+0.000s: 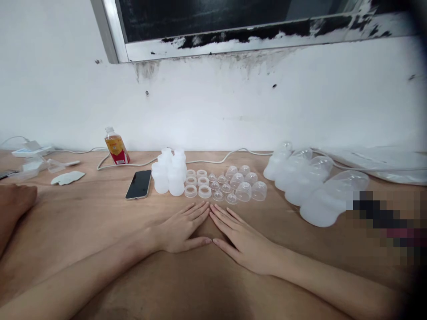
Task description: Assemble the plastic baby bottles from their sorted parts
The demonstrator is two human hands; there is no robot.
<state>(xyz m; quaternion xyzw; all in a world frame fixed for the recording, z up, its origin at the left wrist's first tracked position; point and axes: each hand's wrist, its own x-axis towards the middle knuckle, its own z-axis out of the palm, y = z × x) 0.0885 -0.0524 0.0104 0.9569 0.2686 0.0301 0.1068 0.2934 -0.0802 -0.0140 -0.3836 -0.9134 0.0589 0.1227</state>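
My left hand (182, 228) lies flat on the wooden table (160, 284), fingers stretched out. Mirroring it, my right hand (242, 235) also rests flat, and the fingertips and thumbs of both hands meet or nearly meet. Neither holds anything. Just beyond the fingertips stand rows of small parts: white collar rings (204, 192), clear silicone bottle nipples (231, 198) and clear domed caps (259, 191). Left of the rings is a cluster of frosted white baby bottle bodies (176, 183). To the right, a row of capped baby bottles (320, 206) runs toward the wall.
A smartphone (138, 185) lies left of the bottle bodies. Behind it stand a drink bottle (117, 147) and a white cable (213, 162). Another person's hand (20, 198) rests at the left edge, near a white scrap (68, 178). Plastic bags (383, 164) lie back right.
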